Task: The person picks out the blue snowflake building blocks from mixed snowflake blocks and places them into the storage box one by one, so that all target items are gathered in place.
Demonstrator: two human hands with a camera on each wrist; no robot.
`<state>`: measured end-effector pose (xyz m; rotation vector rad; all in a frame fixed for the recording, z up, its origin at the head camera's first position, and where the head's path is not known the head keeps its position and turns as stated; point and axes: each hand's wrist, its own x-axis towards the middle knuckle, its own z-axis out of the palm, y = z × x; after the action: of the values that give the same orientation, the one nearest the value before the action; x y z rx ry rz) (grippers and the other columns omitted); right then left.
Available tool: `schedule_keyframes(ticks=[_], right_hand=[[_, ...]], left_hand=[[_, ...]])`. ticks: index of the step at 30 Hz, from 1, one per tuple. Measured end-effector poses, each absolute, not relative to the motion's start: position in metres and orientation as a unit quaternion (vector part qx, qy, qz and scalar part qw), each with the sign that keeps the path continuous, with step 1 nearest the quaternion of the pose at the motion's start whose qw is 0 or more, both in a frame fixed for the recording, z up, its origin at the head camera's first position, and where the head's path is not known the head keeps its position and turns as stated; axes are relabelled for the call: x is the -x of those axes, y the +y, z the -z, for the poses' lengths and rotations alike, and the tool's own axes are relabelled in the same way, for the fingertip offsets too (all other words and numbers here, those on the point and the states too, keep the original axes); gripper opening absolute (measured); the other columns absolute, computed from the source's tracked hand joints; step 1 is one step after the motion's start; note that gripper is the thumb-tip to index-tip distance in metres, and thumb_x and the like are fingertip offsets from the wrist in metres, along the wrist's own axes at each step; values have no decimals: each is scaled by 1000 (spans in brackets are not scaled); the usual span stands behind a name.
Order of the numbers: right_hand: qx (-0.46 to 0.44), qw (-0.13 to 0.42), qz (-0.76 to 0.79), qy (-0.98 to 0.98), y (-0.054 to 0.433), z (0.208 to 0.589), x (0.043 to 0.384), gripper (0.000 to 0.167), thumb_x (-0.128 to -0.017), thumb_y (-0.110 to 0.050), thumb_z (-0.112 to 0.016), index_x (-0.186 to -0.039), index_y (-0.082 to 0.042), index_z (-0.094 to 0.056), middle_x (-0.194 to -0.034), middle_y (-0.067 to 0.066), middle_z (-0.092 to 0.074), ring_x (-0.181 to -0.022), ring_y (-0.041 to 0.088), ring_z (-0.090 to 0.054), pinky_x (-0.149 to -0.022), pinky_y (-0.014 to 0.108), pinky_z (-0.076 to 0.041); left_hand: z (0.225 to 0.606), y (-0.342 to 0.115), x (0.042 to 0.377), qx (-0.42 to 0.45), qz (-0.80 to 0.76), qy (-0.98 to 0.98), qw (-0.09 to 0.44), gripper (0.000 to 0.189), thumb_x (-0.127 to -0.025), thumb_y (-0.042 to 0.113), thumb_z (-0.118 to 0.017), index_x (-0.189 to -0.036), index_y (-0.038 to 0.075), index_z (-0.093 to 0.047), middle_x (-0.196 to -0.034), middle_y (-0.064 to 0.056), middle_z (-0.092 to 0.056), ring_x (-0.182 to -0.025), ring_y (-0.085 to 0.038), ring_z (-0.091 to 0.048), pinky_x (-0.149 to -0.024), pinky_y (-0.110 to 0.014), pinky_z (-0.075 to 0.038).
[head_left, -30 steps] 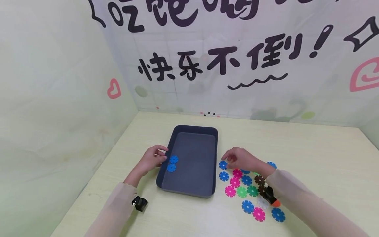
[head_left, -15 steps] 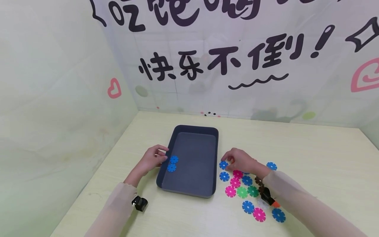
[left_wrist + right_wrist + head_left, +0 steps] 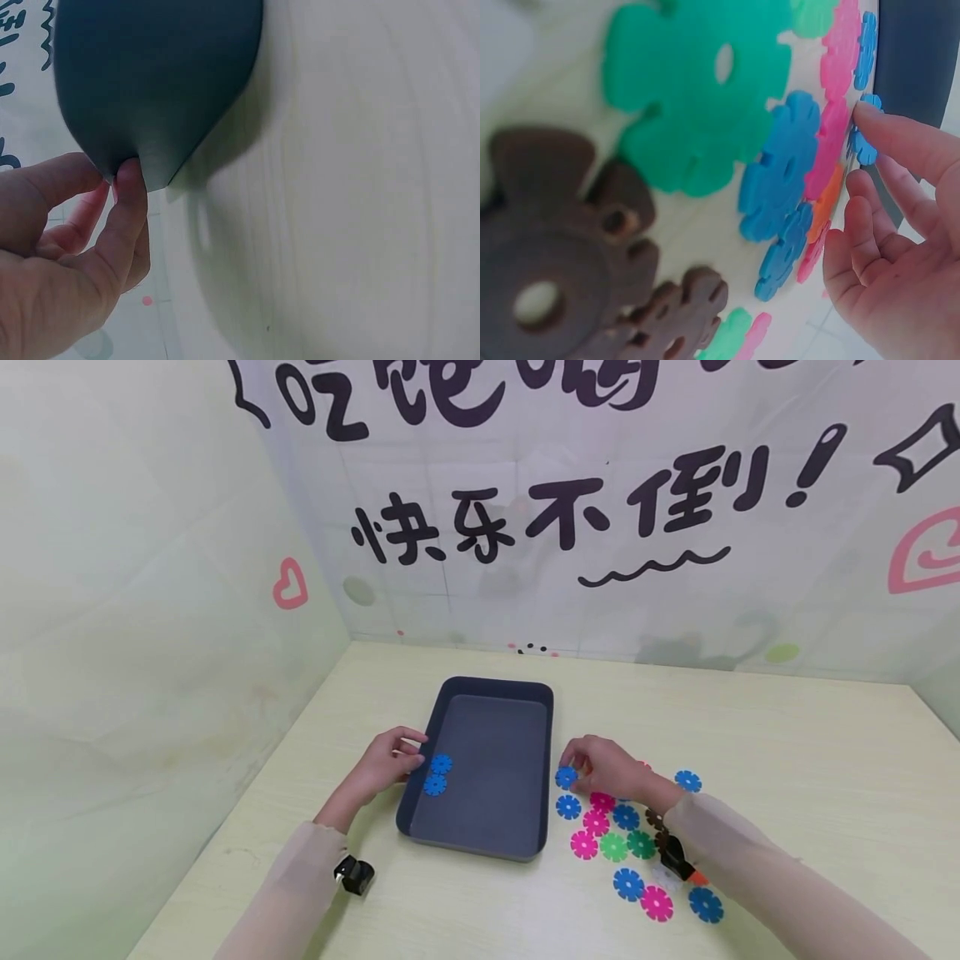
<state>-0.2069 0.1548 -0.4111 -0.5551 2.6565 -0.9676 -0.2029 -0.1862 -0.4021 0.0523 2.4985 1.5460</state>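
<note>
My left hand [image 3: 384, 767] pinches the left rim of a dark grey rectangular tray [image 3: 495, 768]; in the left wrist view the thumb and fingers [image 3: 129, 180] meet at its edge. Two blue snowflake building discs [image 3: 435, 785] lie inside the tray by that side. Just outside the tray's right wall, my right hand [image 3: 609, 768] pinches another blue snowflake disc [image 3: 566, 778] between thumb and fingers. In the right wrist view the thumb lies over this blue disc [image 3: 865, 142], covering part of it. A similar blue disc [image 3: 568, 807] lies just nearer the viewer.
Several snowflake discs are spread under and around the right forearm: pink [image 3: 584, 845], light green [image 3: 613, 847], dark green [image 3: 641, 844], brown [image 3: 544, 255], blue [image 3: 628, 884] and a whitish one [image 3: 666, 877]. A printed cloth wall [image 3: 480, 602] rises behind the table [image 3: 450, 902].
My right hand's fingers have drawn in slightly around the blue disc, and its forearm has moved a little left. The left hand and the tray stay where they were.
</note>
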Motion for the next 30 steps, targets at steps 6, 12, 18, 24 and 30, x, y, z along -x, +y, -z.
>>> schedule_keyframes(ticks=[6,12,18,24,30], right_hand=[[202,134,336,910,152,409,204,33,-70,0,-77,-95,-8,-57,-82,1,-56,-76,16,-53,-67,28,-50],[212,130,332,910,152,408,202,33,-71,2,-75,-96,-9,-57,-81,0,-57,-73,14,-55,-68,28,-51],[232,118,346,901,155,408,202,29,-73,8,-70,-94,-10,-62,-82,0,-59,-75,15,-54,-70,29,-49],[255,120,362,888,159,403,203,24,-80,8,-62,-98,-8,-66,-91,0,-62,-80,15,-56,-73,29,-50],[288,112,372,875,156,383,199,21,-81,5,-62,-98,-7,-66,-95,1,-63,-82,15,-59,-73,28,-51]], left_hand=[[402,-187,203,-23,-523,846,101,29,-87,-2,-56,-116,-3,-53,-91,-15,-53,-75,-24,-55,-65,-36,-52],[403,-187,203,-20,-525,845,102,29,-87,-3,-57,-116,-3,-53,-90,-14,-52,-76,-25,-55,-65,-35,-52],[402,-187,203,-21,-528,842,103,29,-87,-3,-56,-116,-4,-53,-89,-14,-52,-76,-25,-54,-64,-35,-52],[401,-187,202,-25,-530,841,102,30,-87,-2,-57,-117,-5,-52,-90,-15,-52,-76,-27,-55,-65,-38,-52],[401,-187,202,-25,-531,841,99,30,-87,-2,-57,-117,-5,-52,-90,-14,-52,-76,-27,-55,-65,-38,-52]])
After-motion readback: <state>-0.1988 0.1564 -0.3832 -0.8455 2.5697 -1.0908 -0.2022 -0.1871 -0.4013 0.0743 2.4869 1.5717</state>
